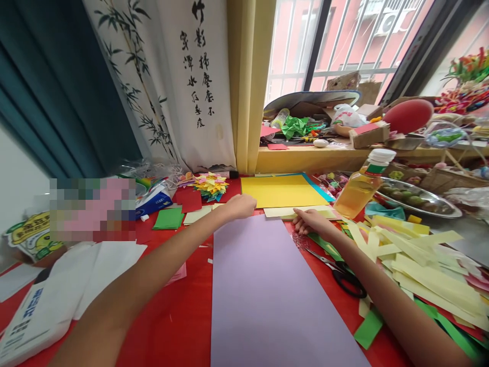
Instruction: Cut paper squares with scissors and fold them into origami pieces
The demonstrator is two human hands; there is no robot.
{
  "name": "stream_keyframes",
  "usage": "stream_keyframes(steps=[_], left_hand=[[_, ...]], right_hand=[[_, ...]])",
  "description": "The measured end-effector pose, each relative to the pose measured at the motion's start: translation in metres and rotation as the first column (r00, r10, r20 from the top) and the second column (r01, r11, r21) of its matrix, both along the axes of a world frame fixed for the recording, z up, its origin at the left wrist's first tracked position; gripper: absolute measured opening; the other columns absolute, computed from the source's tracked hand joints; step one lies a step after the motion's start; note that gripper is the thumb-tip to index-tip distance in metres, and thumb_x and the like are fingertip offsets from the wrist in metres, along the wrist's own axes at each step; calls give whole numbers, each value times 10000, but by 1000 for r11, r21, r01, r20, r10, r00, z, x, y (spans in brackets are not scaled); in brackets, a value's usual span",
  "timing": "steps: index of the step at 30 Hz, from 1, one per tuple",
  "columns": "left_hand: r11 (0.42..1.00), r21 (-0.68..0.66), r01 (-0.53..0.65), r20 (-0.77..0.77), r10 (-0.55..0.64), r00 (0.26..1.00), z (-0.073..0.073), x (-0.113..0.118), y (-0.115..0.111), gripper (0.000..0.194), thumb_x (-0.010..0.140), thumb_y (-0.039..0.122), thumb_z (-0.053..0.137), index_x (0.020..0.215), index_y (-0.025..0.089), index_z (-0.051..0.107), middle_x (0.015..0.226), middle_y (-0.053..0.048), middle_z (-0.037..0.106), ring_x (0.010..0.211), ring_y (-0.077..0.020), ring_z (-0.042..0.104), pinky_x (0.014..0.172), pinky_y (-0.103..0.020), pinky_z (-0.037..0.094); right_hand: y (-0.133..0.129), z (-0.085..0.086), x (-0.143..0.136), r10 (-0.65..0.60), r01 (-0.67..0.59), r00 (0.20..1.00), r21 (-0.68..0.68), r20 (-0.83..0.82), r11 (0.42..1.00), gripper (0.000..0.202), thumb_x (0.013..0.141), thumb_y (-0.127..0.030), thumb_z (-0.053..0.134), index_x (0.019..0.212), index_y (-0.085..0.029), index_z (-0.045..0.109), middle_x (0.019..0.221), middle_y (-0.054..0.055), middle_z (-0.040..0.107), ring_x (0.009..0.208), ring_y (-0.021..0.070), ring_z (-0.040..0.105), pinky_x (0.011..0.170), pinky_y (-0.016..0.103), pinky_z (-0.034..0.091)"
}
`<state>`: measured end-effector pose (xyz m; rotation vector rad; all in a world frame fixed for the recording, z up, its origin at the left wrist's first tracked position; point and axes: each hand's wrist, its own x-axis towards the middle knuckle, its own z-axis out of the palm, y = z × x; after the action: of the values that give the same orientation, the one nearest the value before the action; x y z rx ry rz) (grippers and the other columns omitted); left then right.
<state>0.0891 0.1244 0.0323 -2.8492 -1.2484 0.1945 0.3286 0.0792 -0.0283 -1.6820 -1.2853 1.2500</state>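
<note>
A long sheet of purple paper [267, 285] stretches from the near edge of the view to the middle of the red-covered table. At its far edge is my left hand [242, 206], closed, its fingertips hidden against the paper. My right hand [310, 223] hovers by the far right corner of the sheet, fingers loosely bent and apart. Just beyond that hand are pale cream paper strips [277, 213], in front of a yellow sheet [280, 192]. Scissors with black handles [346, 280] lie beside my right forearm.
Cream paper strips [431, 278] pile up at the right, near a tilted bottle of amber liquid [359, 186] and a metal oval dish [420, 201]. Folded colourful paper pieces [210, 186] and green squares [168, 218] sit at the back left. White tissues [109, 270] lie left.
</note>
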Motion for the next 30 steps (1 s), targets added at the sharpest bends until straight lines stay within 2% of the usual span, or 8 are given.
stream_keyframes(steps=[2, 5, 7, 13, 20, 23, 27, 30], left_hand=[[992, -124, -15, -60, 7, 998, 2, -3, -7, 242, 785, 346, 530, 858, 135, 625, 851, -73, 627, 765, -171, 581, 669, -302, 453], [981, -185, -54, -88, 38, 995, 0, -2, -14, 451, 667, 492, 618, 924, 122, 611, 980, -116, 608, 889, -215, 563, 688, -304, 455], [977, -190, -91, -91, 74, 993, -3, 1, -14, 493, 615, 498, 645, 924, 116, 616, 1034, -153, 592, 960, -265, 543, 699, -301, 451], [944, -304, -129, -127, 94, 987, -10, 9, -2, 427, 511, 503, 695, 754, 157, 638, 898, -109, 645, 883, -272, 579, 657, -286, 454], [901, -421, -109, -60, 92, 994, -10, 7, -7, 590, 531, 435, 683, 1032, 143, 571, 1039, -119, 623, 788, -224, 603, 593, -254, 447], [872, -489, -6, 38, 28, 999, 2, 4, -10, 487, 561, 334, 676, 1018, 196, 581, 1008, -44, 643, 812, -195, 595, 612, -225, 441], [863, -493, 108, 217, 1, 976, 33, -4, -6, 225, 629, 235, 622, 852, 207, 619, 888, 8, 648, 796, -168, 584, 615, -205, 426], [884, -441, 157, 405, 40, 913, 62, -15, 3, 172, 698, 234, 583, 863, 191, 604, 923, -4, 626, 835, -166, 582, 648, -208, 435]], right_hand=[[-1, 0, 0, 13, -13, 1000, 8, 6, 1000, 395, 840, -429, 479, 605, -125, 575, 489, 80, 627, 377, 106, 561, 381, 189, 471], [-2, 1, 0, 36, -36, 999, 26, 8, 999, 397, 820, -451, 505, 611, -122, 584, 495, 78, 628, 396, 110, 572, 393, 191, 478], [-3, 1, 0, 44, -45, 999, 36, 12, 998, 401, 815, -460, 511, 612, -123, 588, 497, 79, 630, 400, 111, 573, 396, 191, 478], [-1, 0, 1, 50, -52, 998, 51, 48, 997, 400, 849, -416, 468, 605, -122, 586, 493, 71, 633, 350, 90, 535, 371, 180, 452], [-3, 3, -1, 44, -47, 996, 41, 76, 998, 393, 853, -396, 462, 590, -128, 578, 486, 75, 632, 373, 109, 560, 382, 195, 458], [-3, 3, -2, 50, -54, 996, 49, 79, 997, 387, 860, -383, 455, 591, -132, 576, 492, 68, 630, 366, 103, 545, 384, 199, 446], [-6, 5, -1, 94, -97, 993, 48, 67, 994, 422, 877, -407, 416, 620, -117, 584, 549, 79, 623, 429, 113, 556, 451, 224, 466], [-13, 10, 6, 138, -139, 989, 37, 47, 990, 311, 881, -368, 448, 898, -106, 614, 892, 95, 639, 730, 158, 612, 663, 300, 510]])
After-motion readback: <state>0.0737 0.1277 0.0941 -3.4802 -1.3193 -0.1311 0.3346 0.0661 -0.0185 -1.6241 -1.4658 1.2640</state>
